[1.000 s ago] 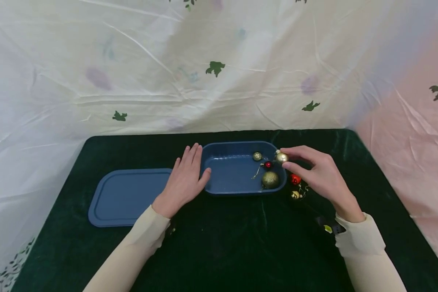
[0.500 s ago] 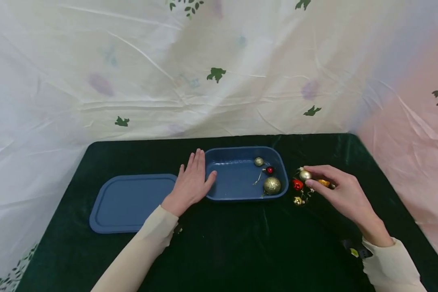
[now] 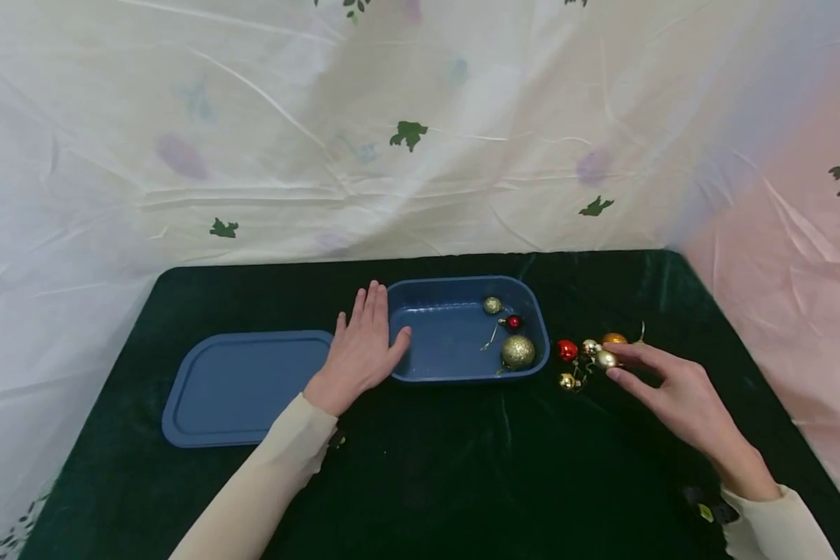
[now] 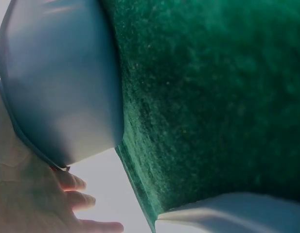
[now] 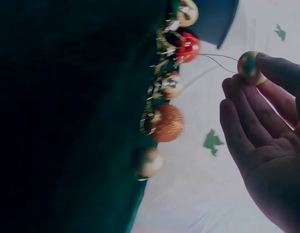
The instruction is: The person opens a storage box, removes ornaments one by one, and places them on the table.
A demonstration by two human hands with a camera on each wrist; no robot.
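Note:
My right hand (image 3: 693, 404) pinches a pale gold ball (image 3: 607, 358) between thumb and fingers, just over a group of small ornaments right of the blue box. In the right wrist view a thin loop hangs from that ball (image 5: 250, 68). The group includes a red ball (image 3: 567, 350), a small gold one (image 3: 568, 381) and an orange one (image 3: 614, 338). My left hand (image 3: 360, 350), fingers straight, rests against the left side of the box (image 3: 434, 379). Inside the box's right part lie a large glittery gold ball (image 3: 518, 352), a small gold ball (image 3: 492, 305) and a small red one (image 3: 513, 322).
A flat blue lid (image 3: 245, 389) lies left of the box, partly behind my left hand. Dark green velvet (image 3: 462, 467) covers the table. Patterned cloth (image 3: 287, 140) hangs behind and at the sides.
My right hand has moved from the box's right rim rightward to the ornament group, the pale gold ball still pinched. The left hand stays at the box's left side.

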